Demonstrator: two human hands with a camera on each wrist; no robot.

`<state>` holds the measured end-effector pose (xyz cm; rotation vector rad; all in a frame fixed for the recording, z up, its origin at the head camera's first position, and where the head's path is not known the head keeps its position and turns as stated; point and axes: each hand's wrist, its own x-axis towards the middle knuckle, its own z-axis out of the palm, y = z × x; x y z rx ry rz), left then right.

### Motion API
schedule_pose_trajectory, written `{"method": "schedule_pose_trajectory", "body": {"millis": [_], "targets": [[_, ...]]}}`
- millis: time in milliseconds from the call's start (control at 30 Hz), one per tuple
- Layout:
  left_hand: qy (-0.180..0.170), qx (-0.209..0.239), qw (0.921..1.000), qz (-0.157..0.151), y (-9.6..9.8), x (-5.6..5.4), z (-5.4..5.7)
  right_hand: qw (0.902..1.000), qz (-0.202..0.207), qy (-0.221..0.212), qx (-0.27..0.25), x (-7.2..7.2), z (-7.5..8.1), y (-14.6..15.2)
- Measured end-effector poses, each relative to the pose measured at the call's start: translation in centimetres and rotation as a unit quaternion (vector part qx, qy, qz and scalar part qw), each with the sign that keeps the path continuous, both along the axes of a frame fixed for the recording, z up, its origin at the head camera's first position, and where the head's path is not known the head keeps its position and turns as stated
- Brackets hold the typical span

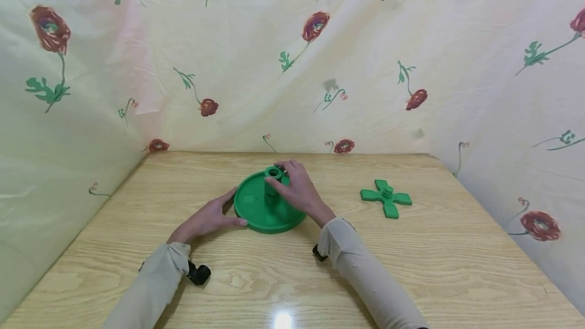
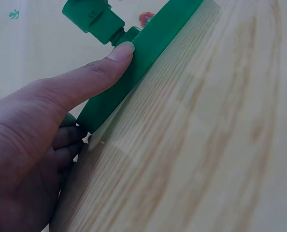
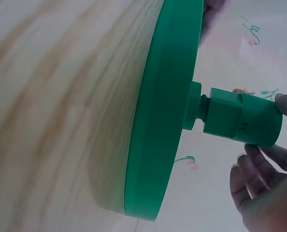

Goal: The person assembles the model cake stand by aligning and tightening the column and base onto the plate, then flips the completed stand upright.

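Note:
A round green disc with a raised rim lies flat on the table. My left hand holds its left edge, with the thumb against the side of the rim. Over the disc's centre stands a green hollow post, hexagonal at the bottom and round at the top, with a number on its side. A narrow neck shows between the post and the boss on the disc. The post's upper end is pinched between the thumb and fingers of my right hand.
To the right on the wooden table lies a green cross-shaped piece with a threaded-looking stub in its middle. A flower-patterned cloth hangs behind the table and along both sides.

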<state>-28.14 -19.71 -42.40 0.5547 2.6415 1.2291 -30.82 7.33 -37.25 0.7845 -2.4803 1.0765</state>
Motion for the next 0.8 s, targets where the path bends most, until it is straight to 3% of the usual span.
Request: {"method": "schedule_pose_trajectory", "body": {"millis": [800], "targets": [[-0.002, -0.001, 1.0000, -0.001, 0.18, 0.15, 0.13, 0.9999, 0.011, -0.001, 0.000, -0.04, 0.02, 0.21]]}}
